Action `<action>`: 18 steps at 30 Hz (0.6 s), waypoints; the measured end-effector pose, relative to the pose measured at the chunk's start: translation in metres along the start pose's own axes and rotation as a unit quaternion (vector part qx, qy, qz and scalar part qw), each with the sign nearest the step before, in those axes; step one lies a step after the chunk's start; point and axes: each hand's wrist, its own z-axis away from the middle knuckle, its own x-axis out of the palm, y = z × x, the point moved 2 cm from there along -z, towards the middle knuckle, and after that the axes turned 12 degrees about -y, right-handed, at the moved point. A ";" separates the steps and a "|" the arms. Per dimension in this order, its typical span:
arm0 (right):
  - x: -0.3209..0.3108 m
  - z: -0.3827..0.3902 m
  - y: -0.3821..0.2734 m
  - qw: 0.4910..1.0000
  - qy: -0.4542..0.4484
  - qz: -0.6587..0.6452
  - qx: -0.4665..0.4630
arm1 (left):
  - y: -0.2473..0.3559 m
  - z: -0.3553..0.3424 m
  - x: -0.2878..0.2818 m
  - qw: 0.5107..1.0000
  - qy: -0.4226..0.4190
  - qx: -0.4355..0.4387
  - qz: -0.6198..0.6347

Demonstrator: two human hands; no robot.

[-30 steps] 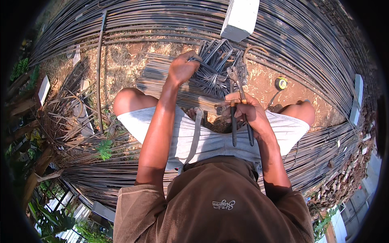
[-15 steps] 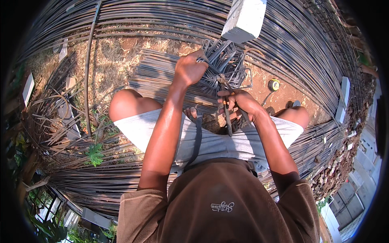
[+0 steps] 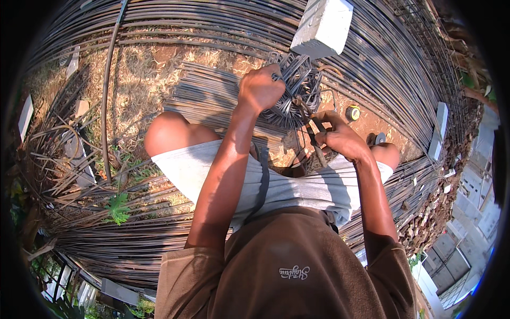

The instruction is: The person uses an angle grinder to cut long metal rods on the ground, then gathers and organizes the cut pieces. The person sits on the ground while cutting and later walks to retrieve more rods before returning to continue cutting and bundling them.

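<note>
Right hand [image 3: 340, 137]: fingers bent round the pliers [image 3: 309, 130], holding them at the handles; how far the handles stand apart I cannot tell. Pliers: slanted, head up and to the left, over the near side of the bundle of bent rods [image 3: 304, 80]; whether the head bites on a rod, too small to tell.

Left hand [image 3: 262, 89]: fist closed on rod at the left edge of the same bundle, a small bend showing past my knuckles.

Changes over the last second: left fist shifted right, farther in over the bundle; pliers swung from nearly upright to a slant; right hand moved out to the right. Bearing on the work, in my judgement: one hand steadies the bundle while the other has the tool laid to it.

Bundle: on the ground ahead of me, just short of a white block [image 3: 320, 33].

Beside it, left: a flat pile of straight rods [image 3: 204, 93]. Right: a black-and-yellow tape measure [image 3: 352, 112], on bare soil.

Nearer me: grey shorts [image 3: 340, 186], crossed by a dark strap [image 3: 263, 183].

Farther out: long rods [image 3: 202, 24] across the top; one curved bar [image 3: 108, 106], left.
</note>
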 end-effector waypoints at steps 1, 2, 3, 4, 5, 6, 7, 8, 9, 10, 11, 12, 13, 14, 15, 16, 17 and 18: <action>0.001 0.011 -0.003 0.999 0.008 -0.033 -0.039 | 0.001 0.000 0.000 1.000 -0.010 0.000 -0.002; 0.000 0.022 -0.008 0.995 0.013 -0.065 -0.078 | 0.004 0.001 -0.002 1.000 -0.024 -0.009 -0.001; -0.002 0.027 -0.011 0.988 0.018 -0.097 -0.117 | 0.006 0.002 -0.006 0.999 -0.038 -0.019 0.000; -0.004 0.027 -0.008 0.985 0.016 -0.124 -0.118 | 0.008 0.002 -0.007 0.998 -0.052 -0.026 0.001; -0.007 0.025 -0.007 0.982 0.030 -0.144 -0.118 | 0.007 0.002 -0.006 0.999 -0.048 -0.025 -0.002; -0.010 0.023 -0.006 0.978 0.042 -0.164 -0.118 | 0.006 0.001 -0.006 0.999 -0.044 -0.023 -0.005; -0.011 0.022 -0.005 0.974 0.056 -0.184 -0.117 | 0.006 0.000 -0.005 0.999 -0.042 -0.021 -0.007; -0.007 0.024 -0.010 0.969 0.103 -0.173 -0.142 | 0.006 0.000 -0.005 0.999 -0.047 -0.021 -0.007; -0.004 0.020 -0.012 0.962 0.145 -0.156 -0.170 | 0.006 -0.001 -0.005 0.998 -0.051 -0.022 -0.008; -0.003 0.012 -0.012 0.952 0.185 -0.139 -0.197 | 0.007 0.000 -0.006 0.998 -0.056 -0.023 -0.008; 0.000 0.004 -0.012 0.940 0.225 -0.122 -0.224 | 0.008 0.001 -0.006 0.998 -0.057 -0.025 -0.007; 0.007 -0.011 -0.017 0.923 0.241 -0.096 -0.283 | 0.007 0.007 -0.012 0.998 -0.044 -0.035 -0.004; 0.010 -0.019 -0.019 0.909 0.285 -0.062 -0.299 | 0.010 0.004 -0.010 0.998 -0.049 -0.032 -0.005; 0.005 -0.031 -0.018 0.887 0.322 0.006 -0.331 | 0.013 0.001 -0.009 0.997 -0.067 -0.033 -0.005; 0.002 -0.044 -0.022 0.861 0.347 0.076 -0.364 | 0.015 0.002 -0.011 0.996 -0.079 -0.041 -0.005; -0.005 -0.058 -0.029 0.857 0.360 0.078 -0.359 | 0.016 0.000 -0.012 0.995 -0.090 -0.046 -0.006; -0.011 -0.070 -0.035 0.854 0.372 0.081 -0.355 | 0.012 0.000 -0.009 0.998 -0.061 -0.029 -0.009; -0.013 -0.077 -0.038 0.850 0.385 0.083 -0.350 | 0.007 -0.001 -0.004 0.999 -0.032 -0.011 -0.013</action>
